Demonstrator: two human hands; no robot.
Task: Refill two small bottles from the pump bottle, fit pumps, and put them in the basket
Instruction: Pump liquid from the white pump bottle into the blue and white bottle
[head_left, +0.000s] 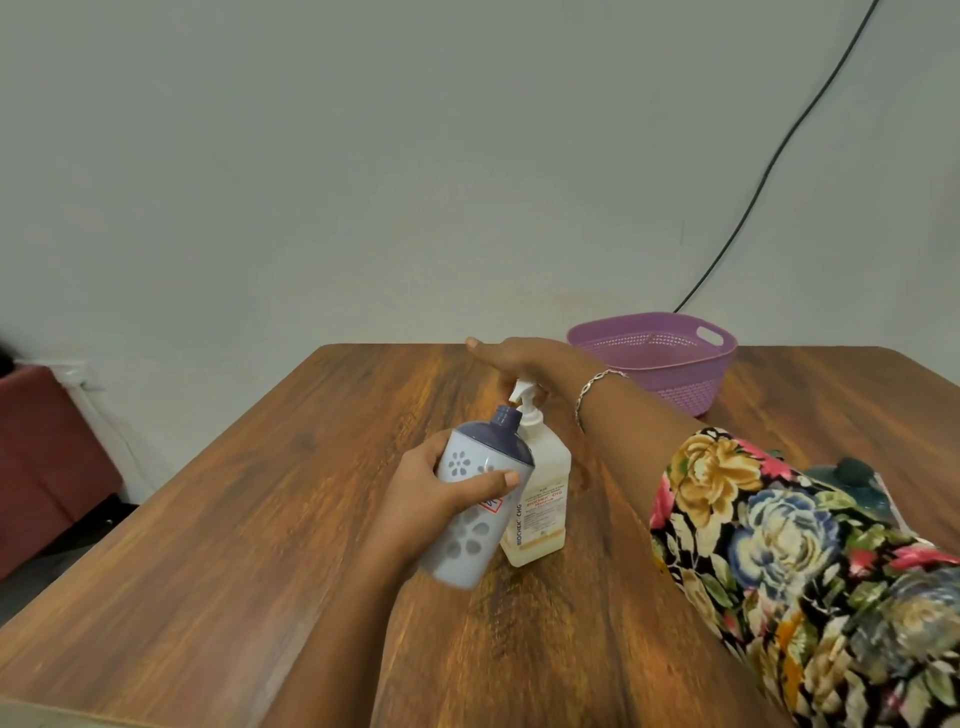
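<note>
**A:** In the head view, where does the small bottle (462, 525) sit relative to the spout (521, 394)?

**B:** Just left of the pump bottle (540, 499) and touching or nearly touching it. The person's left hand (426, 499) holds it off the table (260, 519), fingers and thumb curled round its pale body. Its long axis tilts up and to the right, so the open neck comes just under the spout.

**A:** And the other hand?

**B:** The right hand (524, 356) lies flat on the pump head with its fingers straight, and it is the nearer one for pressing.

**A:** How does the small bottle look?

**B:** It is lavender-white with flower cut-outs, a dark blue shoulder and no cap. The fill level cannot be told. The purple basket (691, 384) stands well apart, at the far right.
</note>
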